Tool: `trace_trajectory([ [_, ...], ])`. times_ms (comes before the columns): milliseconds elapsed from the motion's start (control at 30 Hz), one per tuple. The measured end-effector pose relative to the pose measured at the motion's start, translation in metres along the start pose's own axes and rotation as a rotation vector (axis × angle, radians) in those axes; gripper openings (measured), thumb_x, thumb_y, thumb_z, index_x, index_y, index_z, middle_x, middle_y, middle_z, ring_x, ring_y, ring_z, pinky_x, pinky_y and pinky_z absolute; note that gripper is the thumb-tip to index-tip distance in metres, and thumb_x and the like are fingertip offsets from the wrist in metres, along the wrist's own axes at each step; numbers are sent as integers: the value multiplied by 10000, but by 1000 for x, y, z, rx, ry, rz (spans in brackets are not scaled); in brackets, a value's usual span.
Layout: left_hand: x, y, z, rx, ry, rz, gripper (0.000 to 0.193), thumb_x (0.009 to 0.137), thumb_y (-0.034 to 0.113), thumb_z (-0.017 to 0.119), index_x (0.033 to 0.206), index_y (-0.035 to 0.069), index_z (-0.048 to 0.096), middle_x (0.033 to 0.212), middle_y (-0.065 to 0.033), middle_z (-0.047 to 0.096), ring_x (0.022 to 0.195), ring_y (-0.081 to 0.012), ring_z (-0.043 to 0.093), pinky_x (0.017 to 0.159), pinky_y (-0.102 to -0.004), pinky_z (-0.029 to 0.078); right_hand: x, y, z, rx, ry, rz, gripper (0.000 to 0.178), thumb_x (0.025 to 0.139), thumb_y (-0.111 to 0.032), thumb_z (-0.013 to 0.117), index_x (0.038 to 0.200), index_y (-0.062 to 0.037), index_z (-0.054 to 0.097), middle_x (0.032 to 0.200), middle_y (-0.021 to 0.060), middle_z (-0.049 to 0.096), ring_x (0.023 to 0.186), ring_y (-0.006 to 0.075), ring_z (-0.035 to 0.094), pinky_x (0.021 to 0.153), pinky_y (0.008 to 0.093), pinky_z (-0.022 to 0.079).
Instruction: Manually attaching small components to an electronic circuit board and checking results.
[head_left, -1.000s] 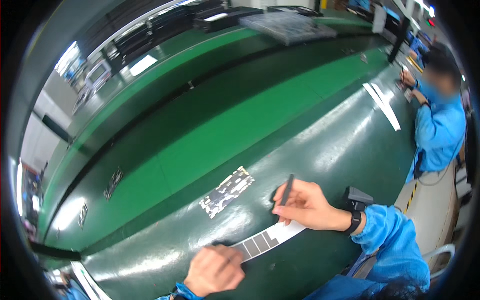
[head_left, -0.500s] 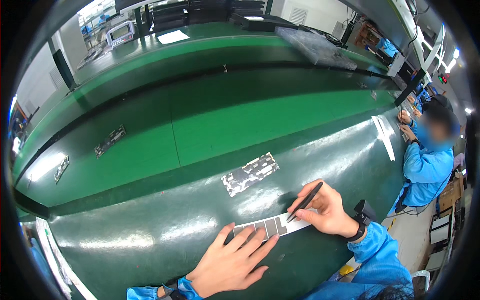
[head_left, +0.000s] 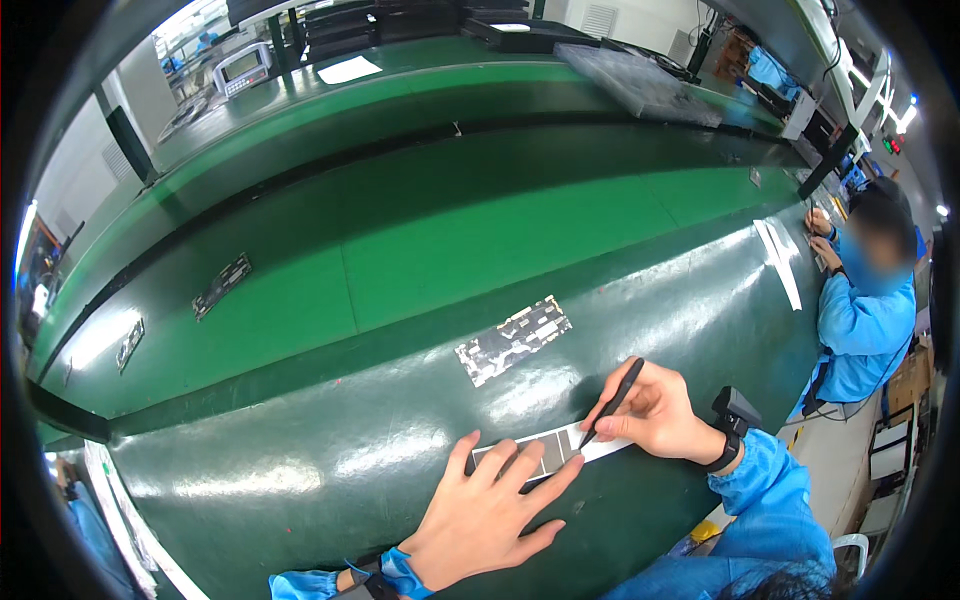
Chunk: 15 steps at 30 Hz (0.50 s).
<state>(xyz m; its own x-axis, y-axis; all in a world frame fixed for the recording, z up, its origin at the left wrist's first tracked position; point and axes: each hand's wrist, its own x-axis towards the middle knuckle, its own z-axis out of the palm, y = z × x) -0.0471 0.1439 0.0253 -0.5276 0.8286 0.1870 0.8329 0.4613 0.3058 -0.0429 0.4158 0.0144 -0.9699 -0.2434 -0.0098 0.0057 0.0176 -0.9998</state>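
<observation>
A white strip (head_left: 606, 448) carrying a row of grey rectangular stickers (head_left: 552, 453) lies on the dark green table. My left hand (head_left: 492, 512) rests over its left part, fingers spread and holding the strip down against the table. In my right hand (head_left: 655, 412) black tweezers (head_left: 617, 395) are pinched, their tip touching or just above the strip beside the last grey sticker. Whether the tip grips anything is too small to tell. Just beyond the strip lies a black-and-silver circuit board panel (head_left: 513, 340).
Smaller board panels (head_left: 222, 286) lie on the green belt at the left. White strips (head_left: 778, 262) sit at the table's right. A co-worker in blue (head_left: 868, 310) is seated there. At the back stand a scale (head_left: 242, 70) and a clear plastic sheet (head_left: 640, 82).
My left hand has slid slightly right, so its index fingertip is closer to the tweezers' tip. The tip has shifted slightly left along the strip. The whole view has shifted a little.
</observation>
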Motion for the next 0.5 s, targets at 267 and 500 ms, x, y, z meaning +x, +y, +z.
trace_trajectory([
  [267,10,3,-7,-30,7,33,596,875,410,677,1404,157,574,1216,-107,571,1121,-260,559,981,-512,409,41,-10,-24,152,122,28,325,922,69,666,1189,-27,507,907,240,733,661,162,700,578,265,568],
  [500,60,-54,-4,41,286,-38,486,802,208,709,1240,11,639,1249,-128,597,1144,-320,572,981,-452,439,116,-13,-26,117,106,-43,411,935,56,659,1293,24,458,873,203,733,654,143,685,570,246,551],
])
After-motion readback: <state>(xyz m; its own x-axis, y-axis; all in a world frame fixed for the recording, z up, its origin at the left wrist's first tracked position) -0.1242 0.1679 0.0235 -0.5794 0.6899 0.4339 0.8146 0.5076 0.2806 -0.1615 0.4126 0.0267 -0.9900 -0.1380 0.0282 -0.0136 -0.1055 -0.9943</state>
